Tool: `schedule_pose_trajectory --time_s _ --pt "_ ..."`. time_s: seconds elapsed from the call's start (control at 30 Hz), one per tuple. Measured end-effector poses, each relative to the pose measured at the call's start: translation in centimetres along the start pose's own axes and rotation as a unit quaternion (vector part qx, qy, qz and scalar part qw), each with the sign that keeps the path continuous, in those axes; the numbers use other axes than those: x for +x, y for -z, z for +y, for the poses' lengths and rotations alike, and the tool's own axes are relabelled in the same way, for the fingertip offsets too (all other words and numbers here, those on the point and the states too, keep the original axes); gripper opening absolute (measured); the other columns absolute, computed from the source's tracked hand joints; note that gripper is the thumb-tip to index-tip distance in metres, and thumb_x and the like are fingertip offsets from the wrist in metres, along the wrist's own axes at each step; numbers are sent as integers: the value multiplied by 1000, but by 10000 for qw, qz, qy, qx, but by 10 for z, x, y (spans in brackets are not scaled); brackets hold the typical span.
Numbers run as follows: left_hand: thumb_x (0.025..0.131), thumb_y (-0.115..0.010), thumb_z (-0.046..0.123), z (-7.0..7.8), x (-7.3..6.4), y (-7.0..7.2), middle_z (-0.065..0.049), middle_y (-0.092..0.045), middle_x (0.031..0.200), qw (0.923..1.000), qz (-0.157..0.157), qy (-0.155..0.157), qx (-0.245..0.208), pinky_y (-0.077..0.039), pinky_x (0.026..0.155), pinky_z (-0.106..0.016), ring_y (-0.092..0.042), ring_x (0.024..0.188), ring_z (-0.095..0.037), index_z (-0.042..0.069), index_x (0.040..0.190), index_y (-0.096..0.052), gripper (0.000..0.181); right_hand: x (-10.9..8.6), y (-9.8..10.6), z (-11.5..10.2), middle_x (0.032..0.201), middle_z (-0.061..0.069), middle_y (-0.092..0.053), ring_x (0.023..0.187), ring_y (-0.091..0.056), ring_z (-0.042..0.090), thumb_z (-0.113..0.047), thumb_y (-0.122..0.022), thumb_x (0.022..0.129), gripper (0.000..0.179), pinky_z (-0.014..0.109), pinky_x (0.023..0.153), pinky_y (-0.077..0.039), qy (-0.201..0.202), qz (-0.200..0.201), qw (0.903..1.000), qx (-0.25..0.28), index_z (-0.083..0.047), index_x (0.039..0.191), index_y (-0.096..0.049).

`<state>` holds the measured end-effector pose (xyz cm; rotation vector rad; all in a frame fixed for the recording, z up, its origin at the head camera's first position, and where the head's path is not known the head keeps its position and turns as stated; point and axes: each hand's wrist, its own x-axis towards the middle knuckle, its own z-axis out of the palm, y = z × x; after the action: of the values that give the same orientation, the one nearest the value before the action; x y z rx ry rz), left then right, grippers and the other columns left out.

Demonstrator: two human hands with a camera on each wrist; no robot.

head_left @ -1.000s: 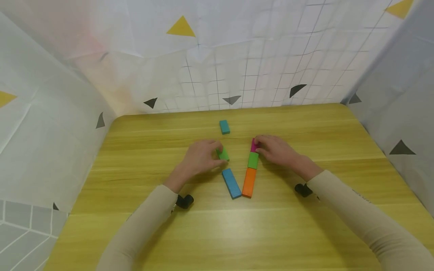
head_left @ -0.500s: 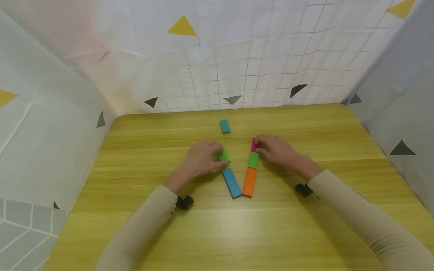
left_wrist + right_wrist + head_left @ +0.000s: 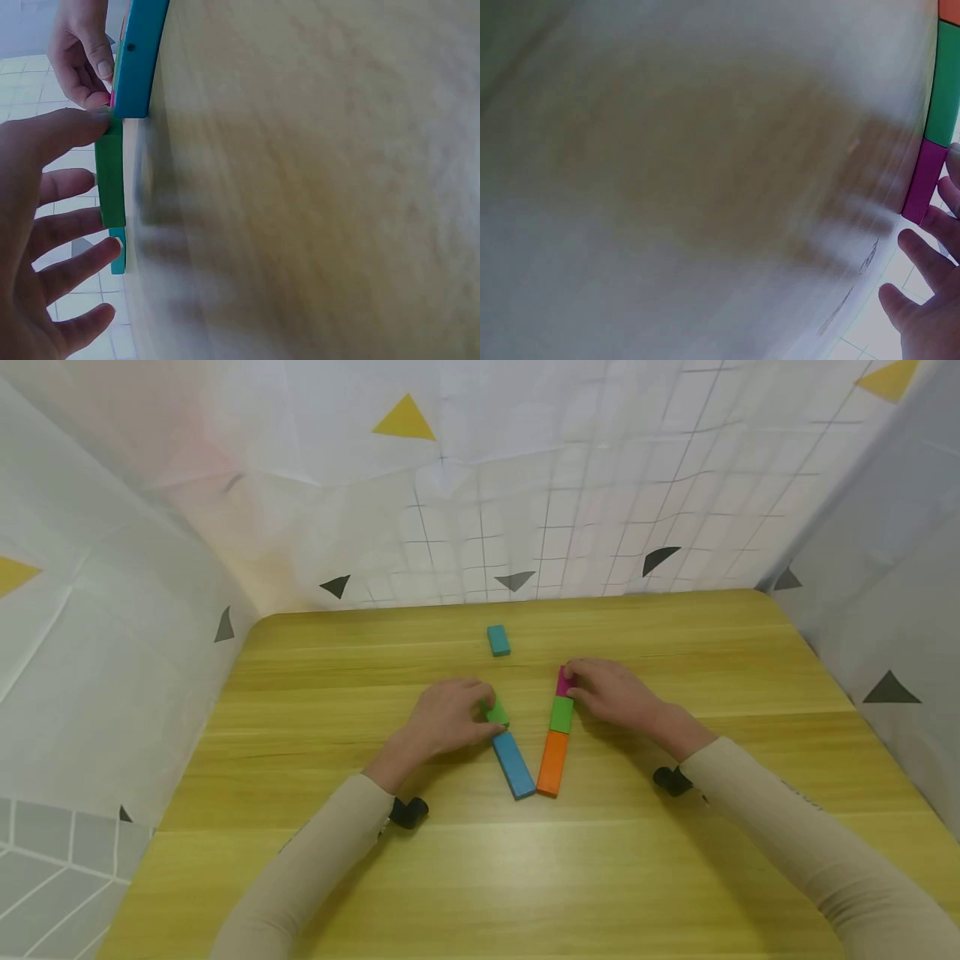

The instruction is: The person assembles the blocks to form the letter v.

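Note:
My left hand (image 3: 450,714) pinches a light green block (image 3: 497,713) by its ends, thumb near and fingers far. The green block (image 3: 111,176) lies at the far end of a long blue block (image 3: 513,766), touching or nearly so. On the right, an orange block (image 3: 552,763), a second green block (image 3: 561,715) and a magenta block (image 3: 562,683) lie end to end in a row. Thumb and fingers of my right hand (image 3: 611,693) hold the magenta block at the row's far end. The near ends of the blue and orange blocks meet, forming a V.
A small teal block (image 3: 498,641) lies farther back, beyond both hands. The wooden table (image 3: 480,877) ends at a white sheet wall (image 3: 300,543) behind, and similar sheets stand at both sides. A black wrist camera (image 3: 408,812) sits under the left sleeve.
My left hand has drawn the light green block a little nearer, down to the blue block's far end. The right hand and the other blocks stay put.

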<state>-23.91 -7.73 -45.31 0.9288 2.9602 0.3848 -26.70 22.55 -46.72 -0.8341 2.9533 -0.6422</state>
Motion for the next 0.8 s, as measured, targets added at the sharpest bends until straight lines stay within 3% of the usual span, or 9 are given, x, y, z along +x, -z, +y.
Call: schedule_pose_trajectory --time_s 0.8 --pt "88 -67 56 -4 -2 -4 9 -66 109 9999 -54 -132 -72 -50 75 -29 -57 85 -10 26 103 -65 33 -1 0 2 113 8 -69 108 -64 27 -18 -62 98 18 48 100 -50 90 29 9999 57 -8 112 -63"
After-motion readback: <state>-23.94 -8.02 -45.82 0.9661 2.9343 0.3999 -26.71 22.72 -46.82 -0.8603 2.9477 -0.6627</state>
